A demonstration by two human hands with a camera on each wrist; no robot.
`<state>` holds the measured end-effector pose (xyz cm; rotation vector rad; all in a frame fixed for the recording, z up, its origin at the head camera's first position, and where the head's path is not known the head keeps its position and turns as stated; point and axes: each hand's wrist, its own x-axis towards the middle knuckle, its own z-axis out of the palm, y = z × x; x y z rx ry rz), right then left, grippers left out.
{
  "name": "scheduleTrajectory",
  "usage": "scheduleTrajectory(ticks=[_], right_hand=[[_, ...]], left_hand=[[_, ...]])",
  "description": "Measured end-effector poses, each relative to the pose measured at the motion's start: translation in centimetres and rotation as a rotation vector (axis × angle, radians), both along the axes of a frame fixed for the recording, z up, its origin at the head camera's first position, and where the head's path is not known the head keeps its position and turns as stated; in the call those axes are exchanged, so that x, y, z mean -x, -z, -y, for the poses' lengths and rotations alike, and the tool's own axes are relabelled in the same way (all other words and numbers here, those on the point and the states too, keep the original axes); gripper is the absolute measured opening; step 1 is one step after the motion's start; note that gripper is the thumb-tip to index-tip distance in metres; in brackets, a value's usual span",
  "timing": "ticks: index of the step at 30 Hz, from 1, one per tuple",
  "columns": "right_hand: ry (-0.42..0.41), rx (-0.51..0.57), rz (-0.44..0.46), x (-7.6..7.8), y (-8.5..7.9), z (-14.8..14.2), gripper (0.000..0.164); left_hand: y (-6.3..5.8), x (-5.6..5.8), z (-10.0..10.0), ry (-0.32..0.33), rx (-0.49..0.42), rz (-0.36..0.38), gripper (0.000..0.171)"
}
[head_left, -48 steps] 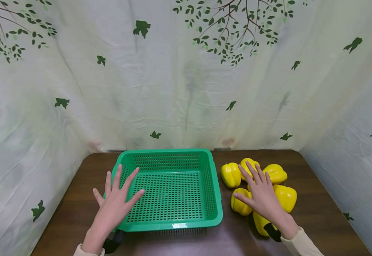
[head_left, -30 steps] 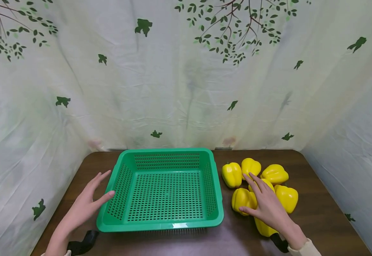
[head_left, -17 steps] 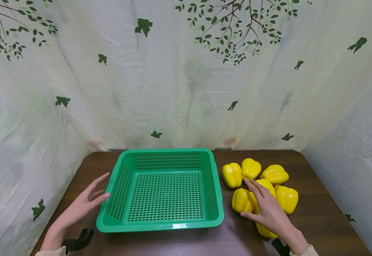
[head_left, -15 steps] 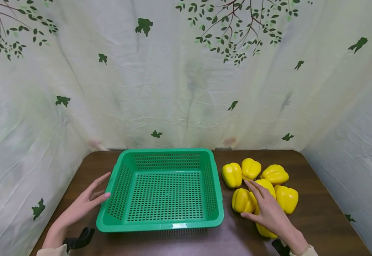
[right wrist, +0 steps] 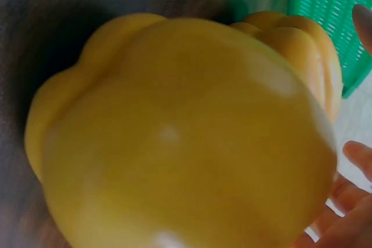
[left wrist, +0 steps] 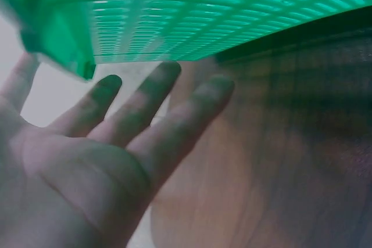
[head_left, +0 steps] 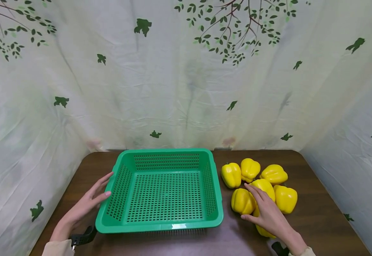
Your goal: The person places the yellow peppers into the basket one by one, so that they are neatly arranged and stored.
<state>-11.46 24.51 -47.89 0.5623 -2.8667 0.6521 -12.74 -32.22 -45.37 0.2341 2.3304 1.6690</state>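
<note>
Since the earliest frame: the left hand (head_left: 85, 207) has gone from over the green basket (head_left: 165, 199) to just outside its left wall; the right hand (head_left: 270, 216) has drawn nearer the person, uncovering more of the middle pepper (head_left: 264, 186). The basket and the yellow peppers (head_left: 286, 200) keep their places.

Left hand pose: palm faces the basket wall, fingers extended, thumb apart from them. The left wrist view shows gaps between the fingers; it pinches nothing. Thumb tip and fingertips lie at the left rim in the head view; contact cannot be told.

Right hand pose: back of the hand up, thumb and forefinger spread wide, above the nearest pepper (head_left: 263, 233), which it partly hides. In the right wrist view a pepper fills most of the frame, fingertips by its edge; whether they touch it cannot be told.

Container: the basket is rectangular, perforated and upright on the dark wooden table (head_left: 320, 224), its mesh floor visible from wall to wall. Peppers: seven counted, all in a loose cluster on the table, outside the basket and to its right
</note>
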Motion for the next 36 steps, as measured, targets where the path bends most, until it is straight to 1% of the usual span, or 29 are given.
scheduleTrajectory(ticks=[3,5,6,10,13,15,19,22,25,32,36], right_hand=[[0.007,0.003,0.018,0.1,0.3,-0.1,0.093],[0.017,0.001,0.030,0.2,0.4,-0.1,0.092],[0.022,-0.001,0.033,0.3,0.5,-0.1,0.092],[0.033,-0.010,0.036,0.4,0.8,-0.2,0.090],[0.032,-0.017,0.016,0.4,1.0,-0.1,0.089],[0.027,-0.022,-0.007,0.4,1.1,-0.1,0.088],[0.015,-0.034,-0.040,0.4,1.2,0.0,0.086],[0.018,-0.048,-0.039,0.3,1.1,0.0,0.086],[0.021,-0.059,-0.036,0.4,1.2,0.0,0.087],[0.023,-0.090,-0.053,0.5,1.4,0.0,0.090],[0.030,-0.098,-0.062,0.5,1.7,0.1,0.091]], left_hand=[[0.3,0.2,-0.2,-0.002,0.021,-0.010,0.063],[0.6,0.4,-0.4,-0.006,0.004,0.004,0.063],[0.7,0.5,-0.5,-0.008,-0.017,0.019,0.063],[1.2,0.8,-0.8,-0.023,-0.151,0.084,0.063],[1.6,0.9,-1.0,-0.038,-0.207,0.104,0.063],[1.8,1.0,-1.1,-0.046,-0.212,0.108,0.063],[2.2,1.0,-1.4,-0.040,-0.221,0.102,0.063],[2.4,1.0,-1.5,-0.026,-0.253,0.100,0.064],[2.5,1.0,-1.6,-0.028,-0.276,0.109,0.064],[2.5,0.9,-1.8,-0.052,-0.254,0.116,0.064],[2.5,0.9,-1.8,-0.054,-0.248,0.110,0.065]])
